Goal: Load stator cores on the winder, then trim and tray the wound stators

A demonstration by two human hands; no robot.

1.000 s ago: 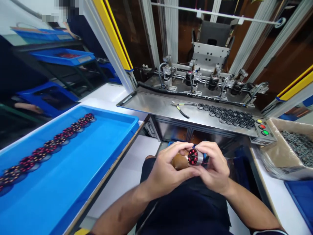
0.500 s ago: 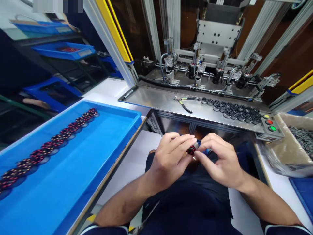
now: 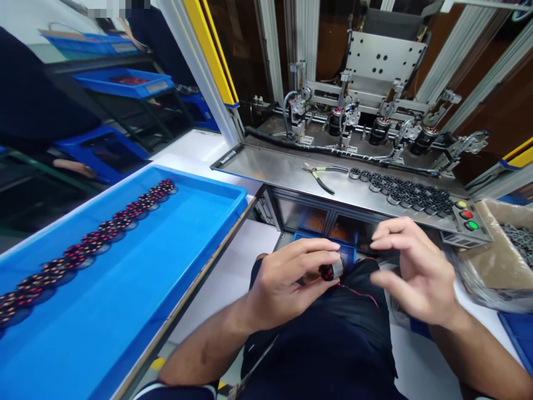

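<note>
Between the thumb and fingers of my left hand is a small wound motor stator, with a silvery rim and dark and red coils. A thin red wire trails from near it across my lap. My right hand is held apart to the right, thumb and fingers spread, with nothing visible between them. Several similar stators with red and copper coils lie in a diagonal row in the blue tray on my left.
A machine with several fixtures stands ahead. Cutting pliers and several dark cores lie on its metal ledge, beside a button box. At right is a cardboard box of parts. Another person's sleeve shows at left.
My right hand has moved off the stator to the right and opened. The left still holds the stator, and the red wire now shows. The whole view has shifted slightly.
</note>
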